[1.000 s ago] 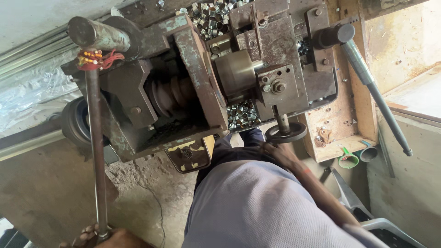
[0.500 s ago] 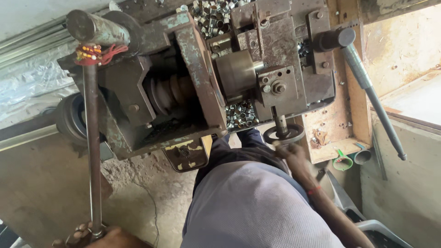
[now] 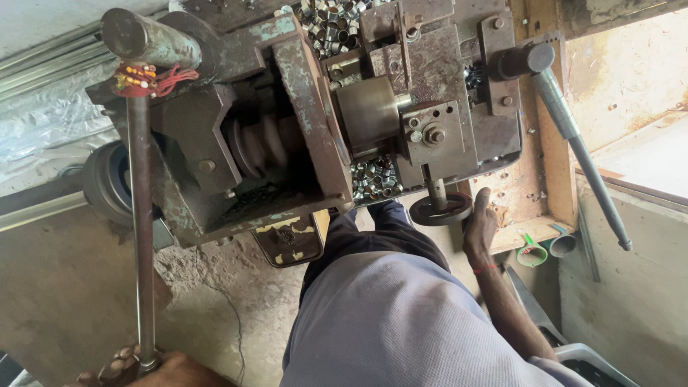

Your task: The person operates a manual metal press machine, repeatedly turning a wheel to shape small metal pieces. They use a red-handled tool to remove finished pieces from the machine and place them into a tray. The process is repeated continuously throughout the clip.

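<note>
My left hand point(image 3: 147, 369) is closed around the lower end of a long rusty lever rod point(image 3: 140, 229) at the bottom left. The rod runs up to a thick bar point(image 3: 147, 39) tied with red thread on an old metal press machine point(image 3: 301, 122). My right hand point(image 3: 479, 228) rests at the right rim of a small dark hand wheel point(image 3: 437, 209) below the machine, thumb pointing up and fingers curled at the rim. A red thread circles that wrist. My grey shirt point(image 3: 401, 322) fills the bottom centre.
Several small shiny metal rings point(image 3: 373, 179) lie in the machine's tray, and more rings point(image 3: 333, 21) are piled at the top. A long grey handle point(image 3: 580, 150) slants down at the right. A green funnel point(image 3: 532, 252) and a pipe end point(image 3: 562, 245) lie by a wooden frame point(image 3: 555, 143).
My right hand has slid from on top of the hand wheel to its right rim. My left hand stays on the lever rod's end. The view has shifted slightly.
</note>
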